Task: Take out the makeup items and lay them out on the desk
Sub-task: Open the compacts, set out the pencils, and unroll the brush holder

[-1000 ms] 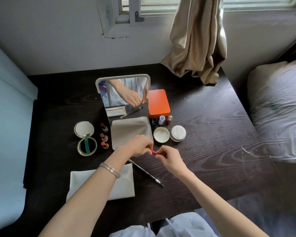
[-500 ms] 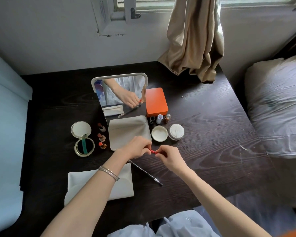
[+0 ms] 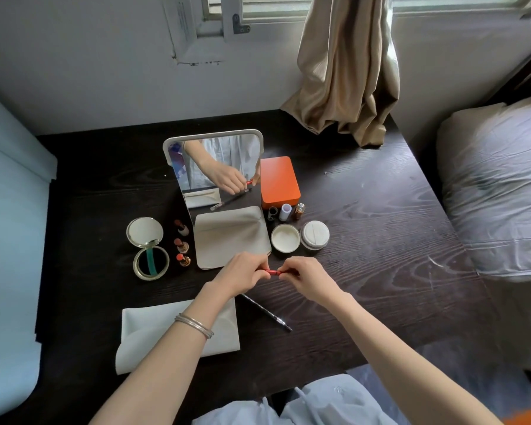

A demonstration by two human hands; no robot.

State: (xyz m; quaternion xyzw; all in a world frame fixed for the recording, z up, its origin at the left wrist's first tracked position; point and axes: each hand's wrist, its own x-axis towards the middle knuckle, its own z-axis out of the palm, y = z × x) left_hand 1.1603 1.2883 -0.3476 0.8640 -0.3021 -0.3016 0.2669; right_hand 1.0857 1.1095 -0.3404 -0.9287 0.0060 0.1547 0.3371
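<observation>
Both hands meet over the middle of the dark desk (image 3: 380,240). My left hand (image 3: 242,274) and my right hand (image 3: 307,277) each pinch one end of a thin red makeup pencil (image 3: 273,272) held level between them. A black brow pencil (image 3: 265,312) lies on the desk just below the hands. A beige pouch (image 3: 230,234) lies flat behind them. Three open lipsticks (image 3: 181,243) stand in a column left of the pouch. An open powder jar (image 3: 285,238) and its puff lid (image 3: 314,235) sit to the right.
A standing mirror (image 3: 215,161) faces me, with an orange tin (image 3: 279,180) and three small bottles (image 3: 285,211) beside it. An open compact mirror (image 3: 147,248) lies at the left. A white cloth pouch (image 3: 154,332) is under my left forearm. A curtain (image 3: 347,72) hangs behind and a bed (image 3: 497,185) lies right.
The hands have drawn slightly apart, so more of the red pencil shows between them. The camera view has shifted a little; the desk items have not moved.
</observation>
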